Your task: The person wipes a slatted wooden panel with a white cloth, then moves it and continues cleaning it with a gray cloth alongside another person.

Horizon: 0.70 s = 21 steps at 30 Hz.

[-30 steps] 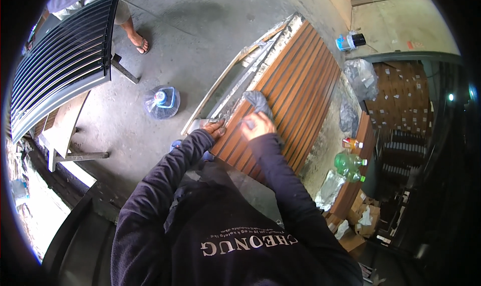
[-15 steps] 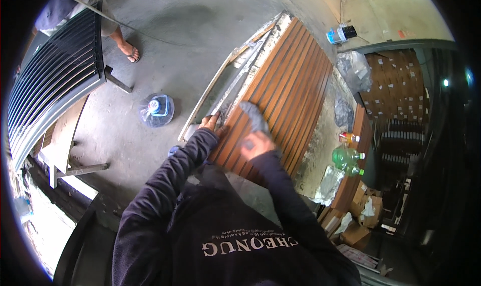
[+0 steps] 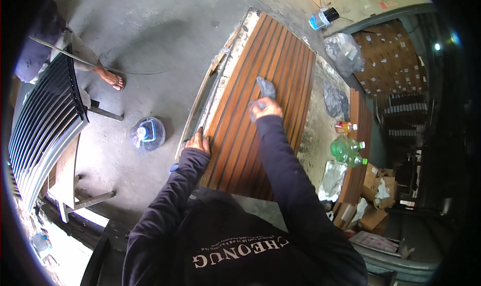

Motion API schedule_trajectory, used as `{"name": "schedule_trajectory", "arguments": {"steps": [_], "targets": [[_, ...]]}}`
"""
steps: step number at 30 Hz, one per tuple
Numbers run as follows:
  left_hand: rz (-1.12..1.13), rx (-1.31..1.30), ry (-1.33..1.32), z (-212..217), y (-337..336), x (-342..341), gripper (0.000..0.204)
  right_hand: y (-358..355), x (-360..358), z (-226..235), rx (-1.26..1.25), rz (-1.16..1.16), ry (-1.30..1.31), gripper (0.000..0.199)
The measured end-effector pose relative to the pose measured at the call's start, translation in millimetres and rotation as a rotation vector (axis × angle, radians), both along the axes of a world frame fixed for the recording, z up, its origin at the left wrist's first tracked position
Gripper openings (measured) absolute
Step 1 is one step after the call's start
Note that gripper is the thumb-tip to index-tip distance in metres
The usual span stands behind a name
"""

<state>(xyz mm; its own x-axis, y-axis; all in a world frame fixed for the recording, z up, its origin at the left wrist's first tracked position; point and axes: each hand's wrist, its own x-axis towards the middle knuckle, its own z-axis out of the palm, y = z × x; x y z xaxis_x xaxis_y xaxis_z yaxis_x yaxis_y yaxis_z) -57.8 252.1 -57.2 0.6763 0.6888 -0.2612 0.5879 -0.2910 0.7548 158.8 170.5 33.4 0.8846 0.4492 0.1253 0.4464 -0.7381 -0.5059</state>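
Observation:
A reddish-brown slatted wooden panel [image 3: 235,120] with dark grooves lies in front of me on a rough, paint-spattered bench [image 3: 316,110]. My right hand [image 3: 268,108] is closed round a crumpled grey cloth [image 3: 266,87] and presses it on the slats near the panel's middle. Part of the cloth sticks out beyond the fingers, and some shows at the hand's left side. My left hand [image 3: 199,142] rests at the panel's near left edge, its fingers apart and pointing away from me, with nothing seen in them.
A large clear water jug [image 3: 148,134] stands on the floor at left. Beyond it a person [image 3: 107,77] is beside a black slatted panel [image 3: 45,120]. Green bottles [image 3: 345,149], an orange bottle [image 3: 344,127], plastic bags [image 3: 344,54] and cardboard boxes [image 3: 375,218] are at right.
My right hand has moved the cloth farther up the panel and slightly right. My left hand still rests at the panel's left edge. The whole view has shifted a little.

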Motion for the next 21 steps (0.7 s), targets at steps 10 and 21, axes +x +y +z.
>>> {"name": "schedule_trajectory", "arguments": {"steps": [10,21], "targets": [[0.162,-0.134,0.186,32,32,58,0.044,64,43,-15,-0.106,0.237,-0.049,0.016],[0.204,-0.148,0.135,8,32,57,0.050,43,1,-14,-0.014,0.729,0.044,0.062]]}}
